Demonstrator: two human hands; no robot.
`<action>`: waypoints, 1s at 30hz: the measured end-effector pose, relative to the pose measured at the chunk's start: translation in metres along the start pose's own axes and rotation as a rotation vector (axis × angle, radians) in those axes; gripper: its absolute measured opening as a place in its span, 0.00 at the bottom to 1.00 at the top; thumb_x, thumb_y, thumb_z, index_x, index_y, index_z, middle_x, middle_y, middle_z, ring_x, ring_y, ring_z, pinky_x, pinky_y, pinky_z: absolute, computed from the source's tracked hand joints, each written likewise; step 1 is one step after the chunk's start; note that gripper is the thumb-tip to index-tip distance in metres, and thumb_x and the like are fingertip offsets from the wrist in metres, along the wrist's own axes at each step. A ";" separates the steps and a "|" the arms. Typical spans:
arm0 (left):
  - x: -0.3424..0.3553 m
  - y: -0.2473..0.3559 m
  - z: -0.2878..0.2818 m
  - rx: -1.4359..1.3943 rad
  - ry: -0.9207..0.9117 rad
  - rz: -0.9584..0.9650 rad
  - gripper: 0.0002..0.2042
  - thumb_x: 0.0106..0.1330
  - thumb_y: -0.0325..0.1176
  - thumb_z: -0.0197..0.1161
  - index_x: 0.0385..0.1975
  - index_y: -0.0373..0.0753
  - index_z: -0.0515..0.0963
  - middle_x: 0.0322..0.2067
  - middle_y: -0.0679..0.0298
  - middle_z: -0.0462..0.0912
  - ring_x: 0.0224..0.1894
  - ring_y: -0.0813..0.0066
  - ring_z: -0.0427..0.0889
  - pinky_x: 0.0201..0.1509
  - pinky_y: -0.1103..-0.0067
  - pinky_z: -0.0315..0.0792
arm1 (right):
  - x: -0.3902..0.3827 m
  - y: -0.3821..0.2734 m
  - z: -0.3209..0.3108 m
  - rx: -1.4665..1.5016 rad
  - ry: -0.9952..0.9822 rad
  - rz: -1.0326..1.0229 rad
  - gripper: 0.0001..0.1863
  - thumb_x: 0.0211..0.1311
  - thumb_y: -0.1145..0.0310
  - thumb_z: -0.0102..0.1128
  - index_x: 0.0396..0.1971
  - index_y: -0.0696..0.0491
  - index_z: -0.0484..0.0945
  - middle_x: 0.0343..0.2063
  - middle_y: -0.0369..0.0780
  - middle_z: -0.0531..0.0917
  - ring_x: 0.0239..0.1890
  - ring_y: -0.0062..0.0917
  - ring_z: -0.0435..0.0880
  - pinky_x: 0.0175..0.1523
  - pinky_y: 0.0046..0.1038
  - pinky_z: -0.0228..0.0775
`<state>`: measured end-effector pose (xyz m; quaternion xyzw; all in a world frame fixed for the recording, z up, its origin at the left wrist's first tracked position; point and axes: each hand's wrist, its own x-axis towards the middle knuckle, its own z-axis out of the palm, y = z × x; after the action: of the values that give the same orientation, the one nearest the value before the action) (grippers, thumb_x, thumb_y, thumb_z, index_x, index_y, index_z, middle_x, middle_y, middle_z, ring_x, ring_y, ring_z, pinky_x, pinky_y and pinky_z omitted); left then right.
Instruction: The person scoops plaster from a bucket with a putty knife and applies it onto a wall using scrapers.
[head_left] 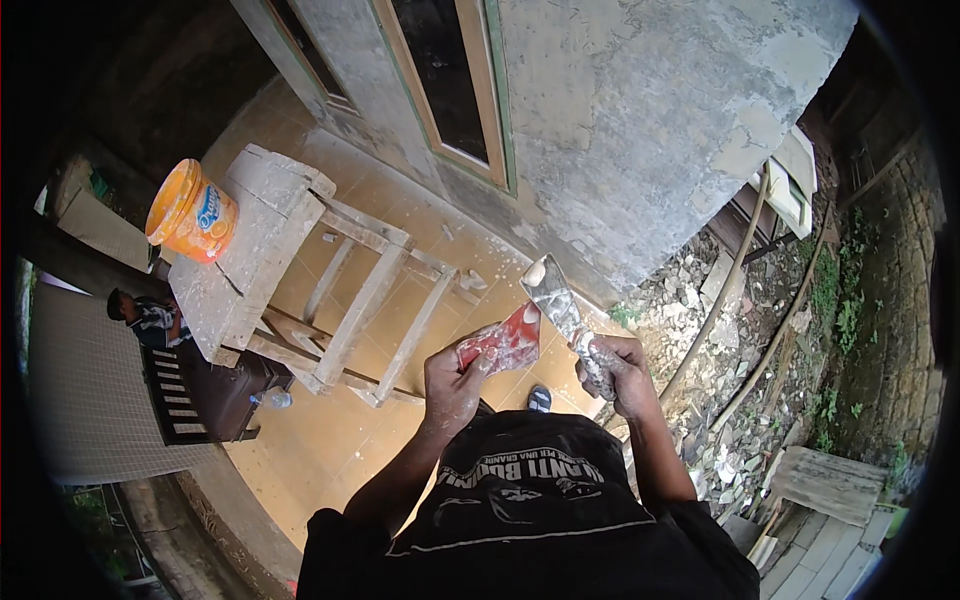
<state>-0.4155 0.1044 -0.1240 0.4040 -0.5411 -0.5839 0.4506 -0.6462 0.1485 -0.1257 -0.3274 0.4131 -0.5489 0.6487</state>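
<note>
My left hand (455, 378) is closed round a red scraper (510, 338) smeared with white putty. In my right hand (620, 375) is a putty knife (556, 300), its metal blade pointing up and away from me. A lump of whitish putty sits near the tip of that blade. The two tools meet or nearly meet in front of my chest; whether they touch I cannot tell. Putty stains cover both hands and the knife's handle.
A wooden scaffold bench (250, 240) stands on the tiles at left, an orange bucket (195, 215) on its top. Ahead rises a grey plastered wall (640, 130) with a framed window (445, 75). Rubble (715, 400) lies at right. A person (150, 315) sits far left.
</note>
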 end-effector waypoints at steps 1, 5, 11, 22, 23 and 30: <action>0.002 -0.002 -0.002 -0.128 0.092 -0.022 0.10 0.64 0.19 0.52 0.45 0.26 0.72 0.40 0.58 0.79 0.41 0.75 0.79 0.48 0.78 0.74 | -0.002 -0.003 0.003 0.010 -0.007 -0.006 0.12 0.65 0.70 0.48 0.32 0.62 0.79 0.17 0.38 0.78 0.13 0.17 0.71 0.17 0.17 0.58; 0.017 0.007 -0.012 -0.358 0.195 0.043 0.10 0.64 0.19 0.52 0.44 0.27 0.72 0.41 0.58 0.78 0.41 0.74 0.79 0.48 0.78 0.74 | -0.023 0.006 -0.002 -0.152 0.010 0.148 0.13 0.65 0.70 0.49 0.29 0.63 0.79 0.17 0.39 0.78 0.13 0.17 0.71 0.17 0.18 0.59; 0.003 0.011 0.007 -0.049 0.135 -0.001 0.10 0.63 0.20 0.54 0.43 0.26 0.73 0.35 0.58 0.80 0.37 0.77 0.80 0.42 0.82 0.75 | -0.007 0.003 0.010 -0.103 0.007 0.000 0.13 0.66 0.68 0.52 0.31 0.63 0.79 0.18 0.36 0.77 0.14 0.15 0.69 0.20 0.18 0.60; 0.013 0.022 0.006 -0.042 0.001 -0.074 0.14 0.63 0.19 0.53 0.49 0.25 0.70 0.42 0.55 0.79 0.41 0.73 0.81 0.45 0.80 0.76 | -0.019 0.007 0.003 -0.174 0.069 0.052 0.12 0.64 0.67 0.53 0.29 0.61 0.79 0.17 0.37 0.78 0.12 0.17 0.71 0.17 0.18 0.58; 0.012 0.015 0.004 -0.091 0.007 -0.122 0.13 0.62 0.18 0.53 0.47 0.25 0.71 0.40 0.56 0.79 0.39 0.74 0.81 0.43 0.80 0.76 | -0.016 0.000 0.005 -0.189 0.082 0.050 0.10 0.63 0.70 0.54 0.31 0.62 0.79 0.19 0.36 0.79 0.15 0.16 0.72 0.20 0.17 0.60; 0.030 0.033 -0.005 -0.454 0.018 -0.266 0.08 0.62 0.19 0.52 0.40 0.29 0.73 0.36 0.61 0.79 0.36 0.76 0.80 0.41 0.80 0.75 | 0.002 0.013 -0.007 -1.143 0.356 -0.721 0.08 0.48 0.78 0.66 0.31 0.55 0.81 0.33 0.40 0.78 0.27 0.25 0.73 0.35 0.28 0.61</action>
<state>-0.4155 0.0739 -0.0909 0.3655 -0.3343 -0.7409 0.4535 -0.6467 0.1489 -0.1412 -0.6392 0.6027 -0.4718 0.0747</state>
